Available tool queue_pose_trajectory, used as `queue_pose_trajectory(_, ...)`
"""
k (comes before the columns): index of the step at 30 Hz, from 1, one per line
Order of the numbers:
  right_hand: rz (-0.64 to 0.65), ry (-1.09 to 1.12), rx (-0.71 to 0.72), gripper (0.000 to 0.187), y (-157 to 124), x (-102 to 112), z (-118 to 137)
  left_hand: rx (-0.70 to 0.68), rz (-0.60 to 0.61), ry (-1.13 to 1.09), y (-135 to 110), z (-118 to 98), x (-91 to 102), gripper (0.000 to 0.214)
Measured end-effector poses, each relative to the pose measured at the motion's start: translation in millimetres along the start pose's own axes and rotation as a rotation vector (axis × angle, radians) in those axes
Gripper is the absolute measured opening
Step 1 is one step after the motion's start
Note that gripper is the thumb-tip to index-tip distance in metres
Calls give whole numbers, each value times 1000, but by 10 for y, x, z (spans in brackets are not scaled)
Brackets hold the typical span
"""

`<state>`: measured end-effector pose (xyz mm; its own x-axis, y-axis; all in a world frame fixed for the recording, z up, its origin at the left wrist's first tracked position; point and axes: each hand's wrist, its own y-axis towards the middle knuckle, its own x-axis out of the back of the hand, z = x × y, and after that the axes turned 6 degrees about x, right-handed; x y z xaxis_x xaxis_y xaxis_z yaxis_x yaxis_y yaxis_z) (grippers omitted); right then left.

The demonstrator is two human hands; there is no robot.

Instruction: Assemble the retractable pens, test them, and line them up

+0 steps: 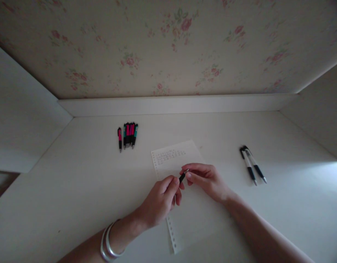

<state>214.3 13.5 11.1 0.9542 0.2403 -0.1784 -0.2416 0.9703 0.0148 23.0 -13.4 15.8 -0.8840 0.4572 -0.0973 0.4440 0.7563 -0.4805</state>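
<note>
A pen (182, 178) with a black grip and a silver tip is held between my two hands, tip pointing up and to the right. My left hand (163, 197) is closed around its body, which hides most of the barrel and its colour. At the silver tip, the thumb and fingers of my right hand (205, 179) pinch together. Beneath both hands lies a sheet of hole-punched paper (190, 226), with lines of handwriting near its top.
Several pink, purple and teal pens (130, 135) lie side by side at the back left, with one pink pen (119, 139) slightly apart. Two white-and-black pens (252, 164) rest at the right. A white ledge (168, 106) and floral wall (157, 47) bound the white desk (89, 204).
</note>
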Motion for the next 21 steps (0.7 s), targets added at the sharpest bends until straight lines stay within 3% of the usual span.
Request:
queue_pose_trajectory(4,31,14,-10,18,5,-3,2,-8,10,27,-5,-12,-9,44)
queue_pose_trajectory(10,67,137,25,29,-22,62,-26,-4,11,8,-5,-36,-24,44)
queue_pose_trajectory(14,59,88,77,9,-2,76,-37,-7,11,12,-10,-24,-15,44)
queue_pose_trajectory(21,101,50,53,31,-3,36,7,4,4,13,-10,-17,-16,43)
